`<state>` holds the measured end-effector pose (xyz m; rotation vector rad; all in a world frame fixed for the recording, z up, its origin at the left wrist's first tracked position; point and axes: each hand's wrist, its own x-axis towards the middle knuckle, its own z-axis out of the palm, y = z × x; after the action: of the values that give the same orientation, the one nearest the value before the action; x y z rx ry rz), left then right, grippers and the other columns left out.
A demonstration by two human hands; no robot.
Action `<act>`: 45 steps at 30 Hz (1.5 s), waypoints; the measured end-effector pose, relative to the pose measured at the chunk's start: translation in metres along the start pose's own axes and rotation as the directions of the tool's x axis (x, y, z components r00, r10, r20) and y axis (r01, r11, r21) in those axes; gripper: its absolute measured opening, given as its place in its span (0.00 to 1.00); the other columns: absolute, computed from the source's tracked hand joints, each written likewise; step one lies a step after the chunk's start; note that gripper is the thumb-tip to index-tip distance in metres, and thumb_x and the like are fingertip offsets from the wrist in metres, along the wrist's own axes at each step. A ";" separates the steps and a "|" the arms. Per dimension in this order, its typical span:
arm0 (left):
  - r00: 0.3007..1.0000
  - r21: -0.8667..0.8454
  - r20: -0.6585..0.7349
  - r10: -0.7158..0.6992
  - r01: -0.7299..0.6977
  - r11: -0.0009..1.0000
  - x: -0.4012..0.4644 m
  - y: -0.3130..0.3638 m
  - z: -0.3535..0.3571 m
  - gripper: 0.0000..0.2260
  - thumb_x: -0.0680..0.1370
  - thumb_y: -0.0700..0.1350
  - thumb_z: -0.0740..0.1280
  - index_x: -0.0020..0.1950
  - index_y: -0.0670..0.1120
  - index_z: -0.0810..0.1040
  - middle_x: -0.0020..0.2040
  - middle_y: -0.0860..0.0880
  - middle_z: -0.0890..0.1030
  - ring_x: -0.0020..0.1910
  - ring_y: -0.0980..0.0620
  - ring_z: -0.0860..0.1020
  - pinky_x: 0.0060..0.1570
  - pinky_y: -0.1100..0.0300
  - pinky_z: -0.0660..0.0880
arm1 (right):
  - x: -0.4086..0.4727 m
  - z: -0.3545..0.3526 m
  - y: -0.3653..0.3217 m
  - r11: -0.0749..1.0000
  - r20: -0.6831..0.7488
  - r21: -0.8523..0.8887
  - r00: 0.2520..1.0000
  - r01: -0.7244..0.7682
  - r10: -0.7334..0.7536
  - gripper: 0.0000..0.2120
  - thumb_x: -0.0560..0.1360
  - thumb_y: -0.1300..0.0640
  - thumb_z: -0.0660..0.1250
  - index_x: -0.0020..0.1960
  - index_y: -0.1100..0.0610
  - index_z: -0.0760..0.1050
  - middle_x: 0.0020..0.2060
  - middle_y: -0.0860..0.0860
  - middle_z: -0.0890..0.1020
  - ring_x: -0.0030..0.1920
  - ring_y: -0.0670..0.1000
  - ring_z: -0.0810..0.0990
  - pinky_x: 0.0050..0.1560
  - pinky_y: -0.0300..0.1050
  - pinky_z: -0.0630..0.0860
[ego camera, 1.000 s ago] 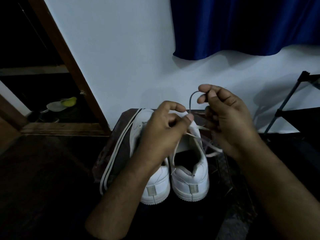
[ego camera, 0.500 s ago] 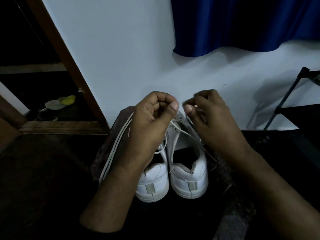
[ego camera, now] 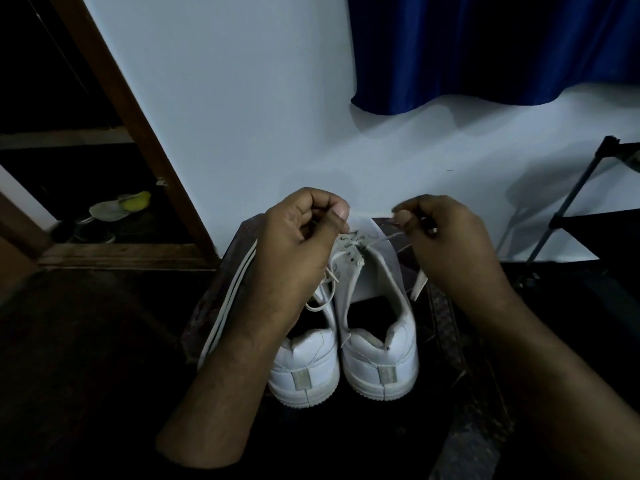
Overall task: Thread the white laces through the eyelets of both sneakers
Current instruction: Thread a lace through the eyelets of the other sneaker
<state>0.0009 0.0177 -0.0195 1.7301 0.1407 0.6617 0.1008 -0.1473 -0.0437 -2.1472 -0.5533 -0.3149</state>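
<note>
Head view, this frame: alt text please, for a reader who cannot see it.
Two bare hands, left hand and right hand, pull the ends of a white lace apart over the right sneaker of a white pair standing heels toward the camera. A loose lace lies beside the left sneaker; a blue curtain hangs behind.

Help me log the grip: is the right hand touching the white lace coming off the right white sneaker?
Touching. In the head view, the right hand pinches the white lace, which runs taut from its fingertips to the front eyelets of the right white sneaker.
</note>
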 end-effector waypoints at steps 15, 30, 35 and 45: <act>0.999 0.241 0.048 0.010 -0.021 0.970 -0.001 -0.006 -0.004 0.05 0.81 0.42 0.70 0.48 0.51 0.83 0.40 0.55 0.86 0.44 0.58 0.84 0.46 0.60 0.79 | -0.001 -0.004 -0.006 0.997 0.074 0.048 0.996 0.053 -0.057 0.06 0.80 0.52 0.67 0.51 0.49 0.83 0.38 0.43 0.82 0.38 0.40 0.79 0.38 0.30 0.69; 0.979 0.453 0.173 -0.107 0.017 0.891 -0.008 0.004 -0.007 0.16 0.71 0.56 0.79 0.53 0.54 0.79 0.42 0.57 0.84 0.36 0.60 0.79 0.38 0.57 0.79 | 0.002 -0.009 -0.010 0.978 0.118 0.040 0.971 0.203 -0.207 0.06 0.77 0.52 0.72 0.51 0.48 0.87 0.39 0.42 0.83 0.40 0.40 0.80 0.40 0.26 0.68; 0.982 0.556 0.123 -0.141 0.049 0.830 -0.009 -0.003 -0.005 0.09 0.71 0.52 0.79 0.46 0.53 0.83 0.37 0.56 0.83 0.35 0.62 0.79 0.42 0.56 0.81 | -0.002 -0.005 -0.009 0.988 0.172 0.110 0.977 0.112 -0.130 0.09 0.77 0.60 0.72 0.52 0.49 0.86 0.46 0.43 0.86 0.44 0.36 0.82 0.44 0.23 0.70; 0.936 0.566 0.146 -0.321 0.188 0.803 -0.002 -0.009 -0.014 0.07 0.79 0.46 0.68 0.48 0.54 0.86 0.29 0.57 0.82 0.28 0.55 0.80 0.40 0.57 0.79 | -0.011 0.009 -0.020 0.976 0.228 -0.110 0.960 0.190 -0.162 0.01 0.76 0.54 0.72 0.46 0.49 0.83 0.41 0.43 0.82 0.45 0.45 0.81 0.51 0.45 0.74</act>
<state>-0.0055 0.0318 -0.0266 2.2729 0.4255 0.2094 0.0819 -0.1327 -0.0397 -2.2790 -0.8748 -0.2190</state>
